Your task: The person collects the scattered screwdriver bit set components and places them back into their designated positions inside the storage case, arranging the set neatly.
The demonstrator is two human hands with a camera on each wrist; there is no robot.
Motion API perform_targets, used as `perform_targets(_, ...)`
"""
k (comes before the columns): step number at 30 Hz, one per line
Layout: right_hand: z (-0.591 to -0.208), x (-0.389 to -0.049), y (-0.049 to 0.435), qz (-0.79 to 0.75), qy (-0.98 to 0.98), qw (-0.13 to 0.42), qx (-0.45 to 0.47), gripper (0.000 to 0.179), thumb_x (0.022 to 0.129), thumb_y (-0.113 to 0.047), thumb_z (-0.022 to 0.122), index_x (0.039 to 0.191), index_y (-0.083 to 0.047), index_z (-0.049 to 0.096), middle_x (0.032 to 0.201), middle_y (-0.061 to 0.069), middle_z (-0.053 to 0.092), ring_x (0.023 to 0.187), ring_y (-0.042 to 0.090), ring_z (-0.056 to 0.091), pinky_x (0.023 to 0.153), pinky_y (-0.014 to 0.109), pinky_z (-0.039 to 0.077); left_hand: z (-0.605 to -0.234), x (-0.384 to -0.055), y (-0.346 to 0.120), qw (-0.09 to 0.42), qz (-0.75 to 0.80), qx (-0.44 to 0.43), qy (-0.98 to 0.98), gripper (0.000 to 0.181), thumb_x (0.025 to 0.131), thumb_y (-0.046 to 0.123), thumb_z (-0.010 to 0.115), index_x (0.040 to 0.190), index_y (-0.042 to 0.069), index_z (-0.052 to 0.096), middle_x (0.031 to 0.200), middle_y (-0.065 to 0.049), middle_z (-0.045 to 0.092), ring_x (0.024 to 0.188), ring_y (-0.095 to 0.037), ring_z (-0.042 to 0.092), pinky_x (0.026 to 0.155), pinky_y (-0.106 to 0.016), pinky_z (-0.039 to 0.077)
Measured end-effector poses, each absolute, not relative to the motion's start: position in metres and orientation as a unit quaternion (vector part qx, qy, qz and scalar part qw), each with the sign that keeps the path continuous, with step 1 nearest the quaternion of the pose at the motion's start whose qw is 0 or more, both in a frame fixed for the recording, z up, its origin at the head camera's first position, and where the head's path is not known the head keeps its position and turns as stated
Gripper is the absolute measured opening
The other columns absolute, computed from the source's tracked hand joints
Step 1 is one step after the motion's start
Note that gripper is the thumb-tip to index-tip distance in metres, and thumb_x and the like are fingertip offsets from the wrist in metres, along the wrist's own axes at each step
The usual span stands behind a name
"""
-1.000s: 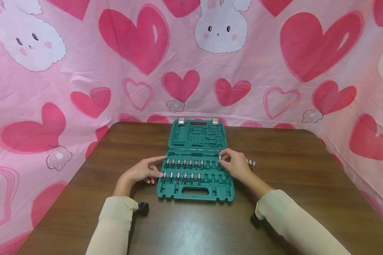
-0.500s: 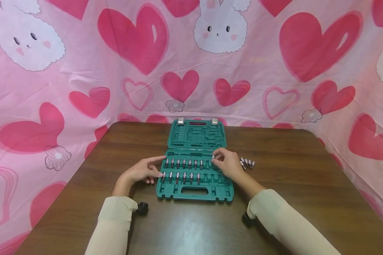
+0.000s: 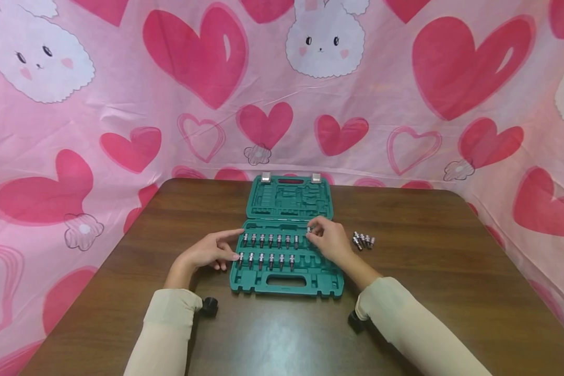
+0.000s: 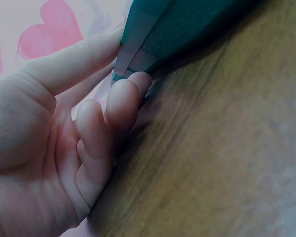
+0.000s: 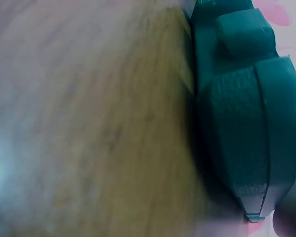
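A green plastic tool case [image 3: 249, 282] lies unfolded on the table. Two rows of silver socket bits [image 3: 271, 261] fill the left and middle slots of its near half; slots to the right are partly vacant. My left hand [image 3: 206, 253] touches the left edge with outstretched index finger and thumb; in the left wrist view, the other fingers [image 4: 92, 128] bend loosely beside the case wall [image 4: 158, 37]. Over the upper row's right part, my right hand [image 3: 332, 243] pinches a small socket bit [image 3: 309, 230] between thumb and fingers. The right wrist view shows mainly the case's side [image 5: 237, 128].
Several loose socket bits [image 3: 367, 241] lie on the brown wooden table [image 3: 418, 250] to the right of the case. The raised lid [image 3: 289, 197] stands at the back with two metal latches. A pink patterned cloth [image 3: 385, 94] hangs behind and around the table.
My right hand has moved left over the case with the socket bit, uncovering the loose bits on the table. The left hand stays at the case's left edge.
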State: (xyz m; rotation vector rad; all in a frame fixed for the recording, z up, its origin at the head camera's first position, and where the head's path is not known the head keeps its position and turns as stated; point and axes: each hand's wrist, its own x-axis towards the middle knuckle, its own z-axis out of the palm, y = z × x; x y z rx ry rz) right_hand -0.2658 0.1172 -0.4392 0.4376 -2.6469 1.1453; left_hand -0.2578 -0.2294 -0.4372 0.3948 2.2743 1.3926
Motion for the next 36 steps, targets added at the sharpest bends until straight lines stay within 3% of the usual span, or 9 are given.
perform_targets(18, -0.4363, -0.2715, 0.1140, 0.322, -0.932, 0.066, 0.153, 0.008, 0.087, -0.020, 0.074, 0.090, -0.016, 0.068, 0.072, -0.004, 0.056, 0.067, 0.015, 0.051, 0.061, 0.032, 0.042, -0.4331, -0.2569, -0.2272, 0.220, 0.505, 0.148, 0.821, 0.071, 0.089, 0.020, 0.073, 0.151, 0.020, 0.038, 0.077, -0.014, 0.067, 0.056, -0.022, 0.061, 0.053, -0.031, 0.052)
perform_targets(36, -0.4443, -0.2728, 0.1137, 0.321, -0.931, 0.078, 0.158, 0.006, 0.089, -0.023, 0.072, 0.086, -0.018, 0.073, 0.076, -0.005, 0.057, 0.070, 0.014, 0.051, 0.064, 0.033, 0.043, -0.4350, -0.2562, -0.2292, 0.219, 0.506, 0.143, 0.822, 0.072, 0.088, 0.021, 0.074, 0.150, 0.019, 0.039, 0.079, -0.014, 0.067, 0.056, -0.022, 0.061, 0.053, -0.031, 0.053)
